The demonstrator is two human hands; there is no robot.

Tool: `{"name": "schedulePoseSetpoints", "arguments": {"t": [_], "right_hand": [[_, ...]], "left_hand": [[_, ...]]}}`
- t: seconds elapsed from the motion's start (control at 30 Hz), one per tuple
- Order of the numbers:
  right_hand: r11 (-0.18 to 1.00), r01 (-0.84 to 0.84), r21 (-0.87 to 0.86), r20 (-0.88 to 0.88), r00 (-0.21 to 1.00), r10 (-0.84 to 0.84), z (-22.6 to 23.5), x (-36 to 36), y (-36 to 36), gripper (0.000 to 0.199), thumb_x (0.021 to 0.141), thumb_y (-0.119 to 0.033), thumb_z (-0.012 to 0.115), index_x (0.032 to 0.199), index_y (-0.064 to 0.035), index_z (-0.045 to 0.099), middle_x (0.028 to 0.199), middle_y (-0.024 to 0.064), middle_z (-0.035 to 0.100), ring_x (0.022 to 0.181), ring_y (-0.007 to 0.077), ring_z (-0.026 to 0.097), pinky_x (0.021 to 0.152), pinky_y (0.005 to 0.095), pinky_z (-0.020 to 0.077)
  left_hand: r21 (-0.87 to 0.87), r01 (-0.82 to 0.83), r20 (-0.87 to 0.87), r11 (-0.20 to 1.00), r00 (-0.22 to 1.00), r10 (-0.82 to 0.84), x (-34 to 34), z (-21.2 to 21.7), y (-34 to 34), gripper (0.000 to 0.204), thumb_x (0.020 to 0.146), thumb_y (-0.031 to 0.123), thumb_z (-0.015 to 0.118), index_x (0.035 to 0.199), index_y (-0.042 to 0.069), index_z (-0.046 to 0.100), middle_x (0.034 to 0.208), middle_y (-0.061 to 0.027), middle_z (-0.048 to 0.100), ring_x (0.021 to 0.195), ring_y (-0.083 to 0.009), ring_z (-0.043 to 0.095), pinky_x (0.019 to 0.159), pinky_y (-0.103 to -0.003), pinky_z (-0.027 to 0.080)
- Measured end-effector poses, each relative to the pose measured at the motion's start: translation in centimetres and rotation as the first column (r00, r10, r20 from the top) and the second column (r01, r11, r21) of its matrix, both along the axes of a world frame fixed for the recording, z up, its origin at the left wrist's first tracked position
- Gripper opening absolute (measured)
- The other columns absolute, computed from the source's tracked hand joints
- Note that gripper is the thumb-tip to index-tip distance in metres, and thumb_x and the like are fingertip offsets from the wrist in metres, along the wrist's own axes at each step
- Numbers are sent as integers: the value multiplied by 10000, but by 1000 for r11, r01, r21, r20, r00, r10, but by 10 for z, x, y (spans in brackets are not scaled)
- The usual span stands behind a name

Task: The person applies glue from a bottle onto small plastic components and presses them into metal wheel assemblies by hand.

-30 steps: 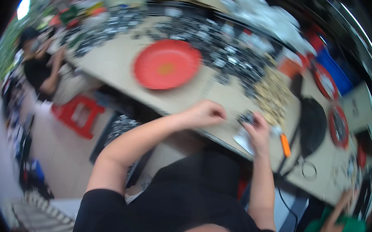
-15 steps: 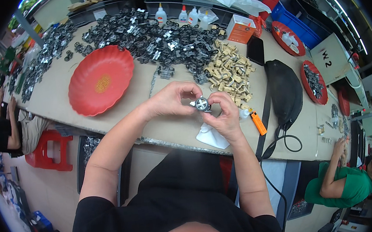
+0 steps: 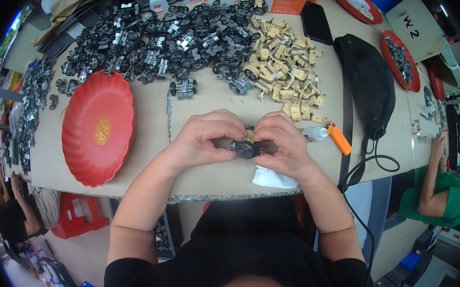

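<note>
Between my two hands, above the near edge of the table, is a small black wheeled toy chassis (image 3: 246, 149), its spoked wheel turned upward. My left hand (image 3: 210, 137) pinches its left side, and my right hand (image 3: 283, 143) grips the right side with thumb and fingers. A bit of beige shows behind the wheel, partly hidden by fingers. Beyond my hands lies a heap of beige plastic parts (image 3: 284, 62). Left of that spreads a large pile of black and silver wheeled chassis (image 3: 139, 47), with one chassis (image 3: 184, 88) apart in front.
A red scalloped plate (image 3: 121, 115) sits at left. Right of my hands are a glue bottle (image 3: 314, 134), an orange lighter (image 3: 340, 138) and a black waist bag (image 3: 371, 82). A white cloth (image 3: 272, 179) lies at the table edge. A person in green (image 3: 445, 201) works at right.
My view has shifted, so the table sits differently in it. Both hands stay on the chassis, whose wheel face has tilted and now looks darker.
</note>
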State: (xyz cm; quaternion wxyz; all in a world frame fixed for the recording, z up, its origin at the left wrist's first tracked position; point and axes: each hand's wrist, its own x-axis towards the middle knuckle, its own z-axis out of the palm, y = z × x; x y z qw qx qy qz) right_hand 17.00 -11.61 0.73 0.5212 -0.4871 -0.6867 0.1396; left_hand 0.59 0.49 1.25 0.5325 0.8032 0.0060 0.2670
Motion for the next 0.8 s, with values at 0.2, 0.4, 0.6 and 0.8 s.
{"name": "schedulePoseSetpoints", "arguments": {"t": [0.2,0.4,0.6,0.8], "right_hand": [[999,-35,22,33,999,34,-1,1,-2,333,517,-51,701,822,-57,567,873,63,527,805,244,508,690,327,417],[999,-14,-48,-25,1000,13,0,-2,-3,316,517,-38,697,800,-49,557,831,63,533,776,227,513,674,309,415],[990,20,-139,-108,994,-36,-1,-4,0,272,553,-43,704,770,-39,540,803,73,540,729,213,527,652,299,420],[972,-45,-231,-260,965,-17,0,-6,-7,251,583,-49,707,770,-26,542,794,67,540,728,165,527,630,266,424]], "left_hand": [[35,19,45,999,999,-20,0,1,-1,285,540,-50,667,810,20,614,850,-83,625,805,-231,597,691,-294,481],[-96,20,-52,995,998,-25,0,0,-2,256,576,-35,684,817,24,621,830,-72,620,795,-183,600,695,-272,471],[-571,-21,-167,821,982,-90,0,-11,-4,242,624,-52,707,844,-18,612,871,-46,599,843,-98,578,803,-227,460],[-600,-25,-160,799,983,-89,-1,-10,-11,230,632,-54,711,835,-26,607,868,-57,599,833,-115,590,787,-241,475]]}}
